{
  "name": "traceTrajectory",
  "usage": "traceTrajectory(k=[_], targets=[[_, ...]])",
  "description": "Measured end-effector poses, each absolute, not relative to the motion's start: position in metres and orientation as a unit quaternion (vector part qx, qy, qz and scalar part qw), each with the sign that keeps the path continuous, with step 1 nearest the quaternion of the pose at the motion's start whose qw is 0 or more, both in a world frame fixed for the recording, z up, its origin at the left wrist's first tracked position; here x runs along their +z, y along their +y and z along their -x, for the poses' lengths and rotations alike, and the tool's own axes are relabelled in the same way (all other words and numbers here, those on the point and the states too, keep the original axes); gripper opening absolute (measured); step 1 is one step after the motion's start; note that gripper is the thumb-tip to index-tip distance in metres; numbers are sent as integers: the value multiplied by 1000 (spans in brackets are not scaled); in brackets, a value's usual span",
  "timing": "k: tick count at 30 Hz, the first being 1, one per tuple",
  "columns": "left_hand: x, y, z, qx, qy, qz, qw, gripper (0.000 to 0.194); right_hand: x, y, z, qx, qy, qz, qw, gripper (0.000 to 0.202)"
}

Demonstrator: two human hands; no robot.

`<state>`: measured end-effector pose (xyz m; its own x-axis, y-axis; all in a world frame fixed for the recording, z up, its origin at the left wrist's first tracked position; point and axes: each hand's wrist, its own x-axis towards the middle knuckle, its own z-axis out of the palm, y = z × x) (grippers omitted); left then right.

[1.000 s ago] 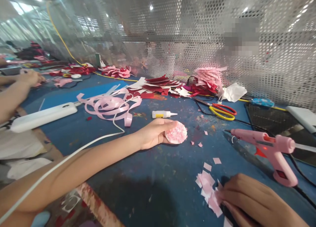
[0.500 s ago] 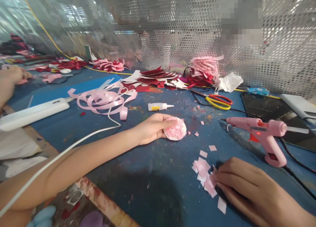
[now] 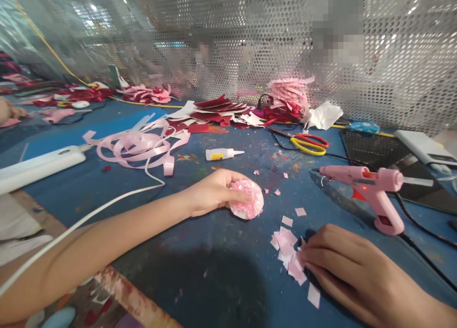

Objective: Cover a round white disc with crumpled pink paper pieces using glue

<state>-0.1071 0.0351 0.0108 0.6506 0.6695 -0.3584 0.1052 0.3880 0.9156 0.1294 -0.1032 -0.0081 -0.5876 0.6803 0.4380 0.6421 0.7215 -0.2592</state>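
My left hand pinches a round white disc covered with crumpled pink bits, thumb on top and fingers behind the edge. The disc is held just over the blue table. Lower right, a loose heap of pink paper squares lies on the surface. At its right edge my right hand is closed, fingertips pressed together on a pink square, most of which they hide. A single square lies apart, below the heap. Right of the hands rests a pink hot glue gun with its red light on.
Scissors with red and yellow handles and a small glue bottle lie beyond my hands. Pink ribbon is coiled at left, near a white cable. Red and white sheets line the perforated metal screen. Another person's hand is far left.
The view has shifted slightly right. The disc in my left hand has come a little lower and is tilted differently, showing more of its pink face. My right hand stays at the heap.
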Motion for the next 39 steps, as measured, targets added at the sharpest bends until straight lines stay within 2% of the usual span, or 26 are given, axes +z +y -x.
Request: traceTrajectory(k=[17,22,24,26,31,32,33,34,35,37,39], targets=[[12,35,106,175,376,-504,758,33,-8,-103,-129,17,-890,368,267,23],[11,33,109,127,361,-566,730,34,-7,-102,-127,12,-889,369,270,24],[13,31,110,98,344,-650,671,36,-6,-102,-127,7,-888,371,272,24],[17,30,112,118,330,-751,560,37,-6,-102,-126,3,-887,371,276,24],[25,58,128,308,338,-878,141,27,-7,-102,-126,-11,-887,364,283,26],[25,68,133,310,362,-875,85,27,-7,-102,-126,-13,-887,363,284,26],[24,78,138,291,389,-873,44,35,-7,-102,-126,-13,-887,362,285,26],[22,87,142,265,415,-870,21,46,-7,-102,-126,-11,-888,363,284,25],[20,94,146,234,433,-870,13,50,-7,-102,-126,-9,-887,365,282,25],[16,104,152,178,444,-878,29,34,-6,-103,-126,-2,-888,365,279,24],[13,106,152,169,448,-877,47,28,-6,-104,-126,4,-889,366,277,23]])
